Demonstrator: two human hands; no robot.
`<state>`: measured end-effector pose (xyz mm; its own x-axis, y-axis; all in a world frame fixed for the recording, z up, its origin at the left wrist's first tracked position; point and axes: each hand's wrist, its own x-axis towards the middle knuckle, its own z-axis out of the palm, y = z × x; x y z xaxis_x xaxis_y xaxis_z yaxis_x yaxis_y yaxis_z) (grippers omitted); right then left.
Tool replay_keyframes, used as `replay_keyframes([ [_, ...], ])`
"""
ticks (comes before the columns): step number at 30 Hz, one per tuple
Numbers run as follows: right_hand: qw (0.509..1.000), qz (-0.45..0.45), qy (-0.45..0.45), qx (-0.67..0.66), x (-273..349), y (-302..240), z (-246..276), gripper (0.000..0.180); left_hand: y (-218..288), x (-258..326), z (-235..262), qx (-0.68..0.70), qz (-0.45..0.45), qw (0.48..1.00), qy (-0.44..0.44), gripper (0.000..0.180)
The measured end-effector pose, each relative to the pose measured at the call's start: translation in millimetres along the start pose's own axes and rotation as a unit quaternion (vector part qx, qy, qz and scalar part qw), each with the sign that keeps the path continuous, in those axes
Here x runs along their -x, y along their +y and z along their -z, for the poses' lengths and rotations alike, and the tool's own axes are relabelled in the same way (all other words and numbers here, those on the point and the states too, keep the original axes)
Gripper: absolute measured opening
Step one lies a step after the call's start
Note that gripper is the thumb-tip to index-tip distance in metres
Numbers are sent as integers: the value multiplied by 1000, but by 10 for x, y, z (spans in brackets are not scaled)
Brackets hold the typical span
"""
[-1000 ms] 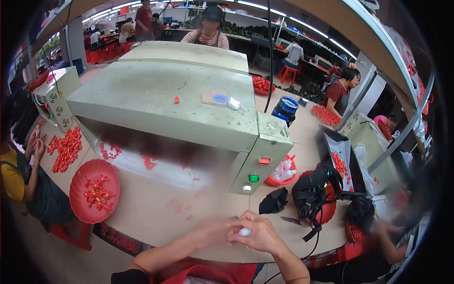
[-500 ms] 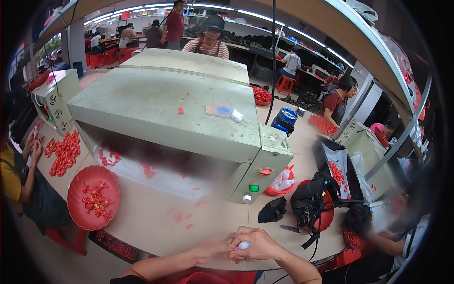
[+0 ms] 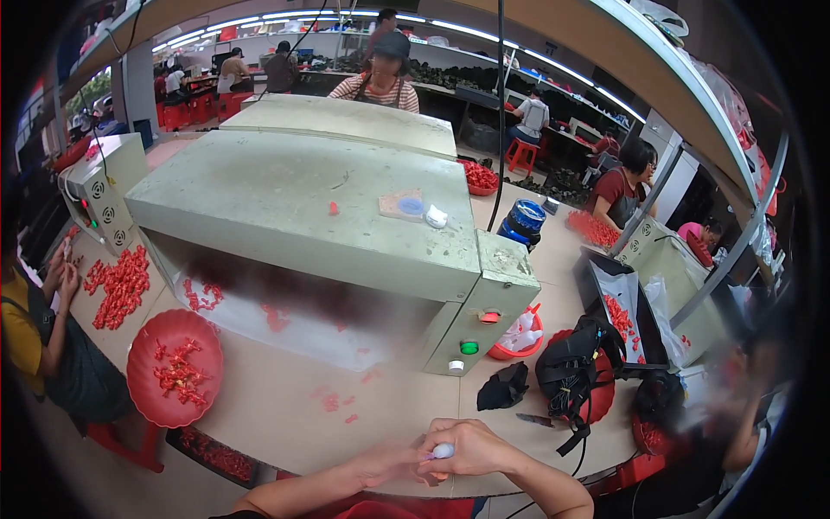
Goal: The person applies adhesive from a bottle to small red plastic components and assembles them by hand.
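Both my hands meet low in the middle, over the table's near edge. My right hand (image 3: 477, 446) is closed, its fingers wrapped round a small white bottle-like thing (image 3: 443, 451) whose rounded end pokes out between thumb and forefinger. My left hand (image 3: 393, 461) presses against it from the left with its fingers bent in; a haze blurs them. Beneath the fingers shows a small orange-red bit (image 3: 440, 476), mostly covered. Several loose red pieces (image 3: 330, 402) lie on the table beyond my hands.
A pale green machine (image 3: 303, 190) with a low opening stands ahead. At left is a red scalloped dish (image 3: 138, 394); at right are a red basket (image 3: 512, 353), black cloth (image 3: 503, 387), a knife (image 3: 536, 420), a black strapped bag (image 3: 566, 372) and a black tray (image 3: 654, 337). Co-workers sit on both sides.
My hands stay together and have barely shifted. The whole view has moved slightly. A standing person at the back has moved to the right, behind the co-worker in the cap.
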<state>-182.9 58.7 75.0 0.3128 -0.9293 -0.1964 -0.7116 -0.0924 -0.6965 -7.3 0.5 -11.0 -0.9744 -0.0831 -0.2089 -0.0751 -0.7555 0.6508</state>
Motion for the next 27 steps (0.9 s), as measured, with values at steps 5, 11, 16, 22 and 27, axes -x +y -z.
replay_keyframes([
  [5,1000,-15,-13,10,9,-82,82,20,160,28,-147,-1,1,1000,-5,49],
  [11,998,30,49,36,65,-56,94,19,118,46,-96,48,-3,999,24,31],
  [16,995,8,99,-1,92,44,55,22,-64,32,131,82,-5,996,27,40],
  [22,965,-64,240,87,205,322,82,29,-221,69,562,269,-76,960,15,38],
  [27,935,-82,322,121,185,353,19,32,-261,163,751,369,-189,906,83,42],
])
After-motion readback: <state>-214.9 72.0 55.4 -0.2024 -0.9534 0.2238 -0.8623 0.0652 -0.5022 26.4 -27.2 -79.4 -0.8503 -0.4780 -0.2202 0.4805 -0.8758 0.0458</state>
